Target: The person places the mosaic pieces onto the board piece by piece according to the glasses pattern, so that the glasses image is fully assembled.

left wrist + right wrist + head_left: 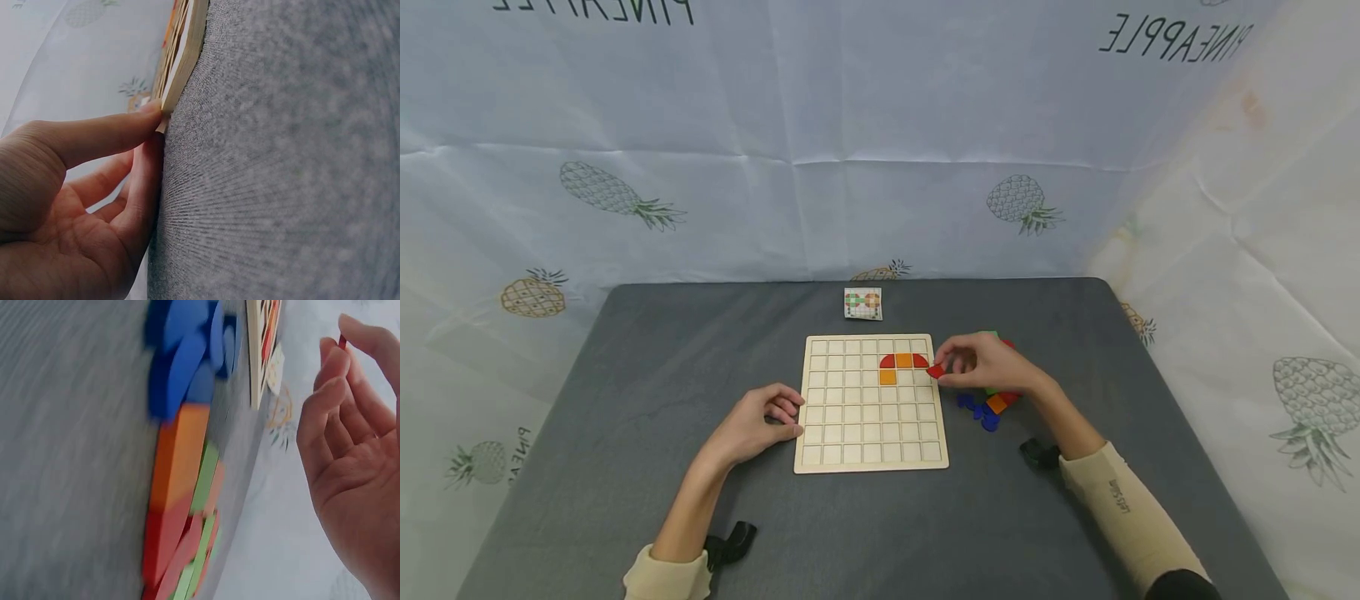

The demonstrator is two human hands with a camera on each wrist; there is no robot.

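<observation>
Dark grey table (625,375) with a small pattern card (862,303) lying near its far edge. Behind it hangs a pale backdrop sheet (850,167) printed with pineapples and the word PINEAPPLE.

The grid board (871,403) is lying flat on the table (625,375), near its middle. Four placed tiles (903,364) are sitting in the board's upper right cells, three in a row and one below the row's left end. A small pattern card (862,303) is lying behind the board, apart from it. The loose tile pile (992,404) is lying on the table just right of the board. The left hand (758,422) is resting on the table, touching the board's left edge. The right hand (985,363) is hovering at the board's right edge, in front of the pile, pinching a single tile (936,372) beside the placed row
</observation>
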